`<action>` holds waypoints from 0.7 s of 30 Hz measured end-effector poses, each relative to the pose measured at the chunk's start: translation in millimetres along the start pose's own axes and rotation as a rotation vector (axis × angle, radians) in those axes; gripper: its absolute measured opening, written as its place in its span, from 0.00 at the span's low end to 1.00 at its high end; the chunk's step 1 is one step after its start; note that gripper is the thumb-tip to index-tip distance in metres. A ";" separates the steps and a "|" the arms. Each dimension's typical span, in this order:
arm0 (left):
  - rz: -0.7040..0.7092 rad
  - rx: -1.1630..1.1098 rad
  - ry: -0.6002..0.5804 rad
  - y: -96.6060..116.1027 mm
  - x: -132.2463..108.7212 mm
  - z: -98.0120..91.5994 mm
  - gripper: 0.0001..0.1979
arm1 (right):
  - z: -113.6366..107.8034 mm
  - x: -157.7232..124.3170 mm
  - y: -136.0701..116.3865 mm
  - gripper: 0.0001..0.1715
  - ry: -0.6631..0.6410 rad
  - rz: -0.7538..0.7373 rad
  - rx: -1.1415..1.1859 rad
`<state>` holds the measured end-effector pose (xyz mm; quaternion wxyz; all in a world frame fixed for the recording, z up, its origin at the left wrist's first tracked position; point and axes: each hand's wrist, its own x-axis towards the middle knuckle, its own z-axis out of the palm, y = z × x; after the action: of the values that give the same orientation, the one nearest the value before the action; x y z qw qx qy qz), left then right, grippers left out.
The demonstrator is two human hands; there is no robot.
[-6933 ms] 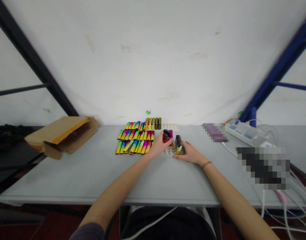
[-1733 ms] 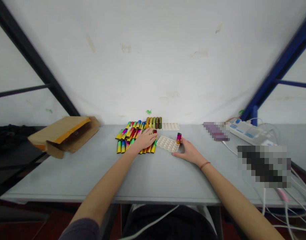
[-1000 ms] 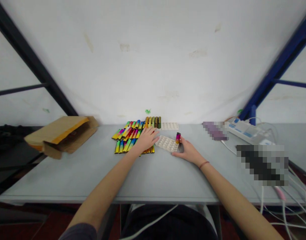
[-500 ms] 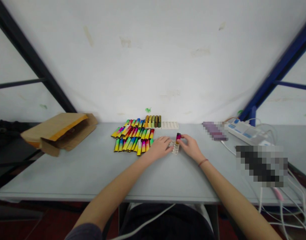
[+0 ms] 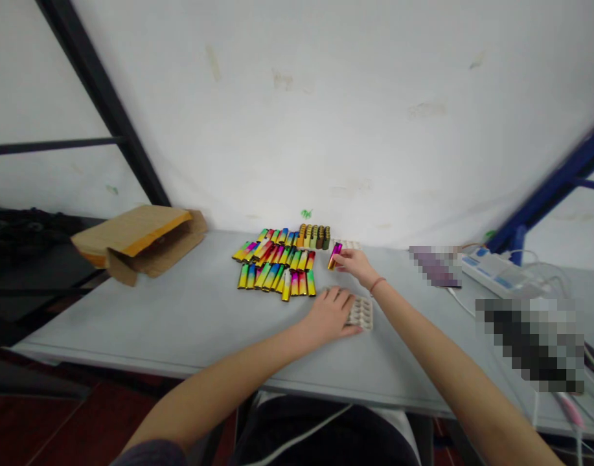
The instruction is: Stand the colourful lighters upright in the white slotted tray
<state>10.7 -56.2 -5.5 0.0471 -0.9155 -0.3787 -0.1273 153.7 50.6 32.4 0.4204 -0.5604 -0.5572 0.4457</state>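
Observation:
My right hand (image 5: 354,265) pinches a shiny purple-and-gold lighter (image 5: 334,255), tilted and raised in front of the back trays. Closer to me, my left hand (image 5: 328,316) lies across a white tray with small slots (image 5: 362,314), fingers spread over it and thumb along its near edge. The hand hides the tray's left part. Many rainbow-coloured metallic lighters (image 5: 272,275) lie in loose rows to the left. Behind them, a block of lighters (image 5: 314,237) stands upright in tight rows against the wall. Another white slotted tray (image 5: 351,245) sits beside that block, partly hidden by my right hand.
An open brown paper bag (image 5: 146,239) lies at the left of the grey table (image 5: 190,330). On the right are a blurred purple object (image 5: 435,265), a white power strip (image 5: 491,272) with cables, and a blurred dark object (image 5: 530,343).
My right hand has lifted the lighter off the near tray and carried it back and left. My left hand and the near tray have come closer to me. The view has shifted slightly.

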 end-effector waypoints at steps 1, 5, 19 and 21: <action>0.010 -0.005 -0.001 1.2 -1.3 -1.2 0.35 | 8.4 3.9 -0.8 0.09 -0.020 0.024 0.005; 0.007 -0.024 -0.024 3.4 -1.9 -5.6 0.35 | 29.6 17.1 0.4 0.15 -0.062 0.112 0.005; -0.012 -0.027 -0.050 6.7 0.8 -5.2 0.35 | 40.2 41.8 -16.9 0.17 -0.106 0.319 -0.166; -0.011 -0.029 -0.061 6.9 1.1 -6.4 0.36 | 42.0 43.8 -20.0 0.16 -0.108 0.350 -0.206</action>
<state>15.0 -61.5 1.1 0.0218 -0.9174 -0.3833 -0.1051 107.2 93.8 39.9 0.2463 -0.6641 -0.5157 0.4820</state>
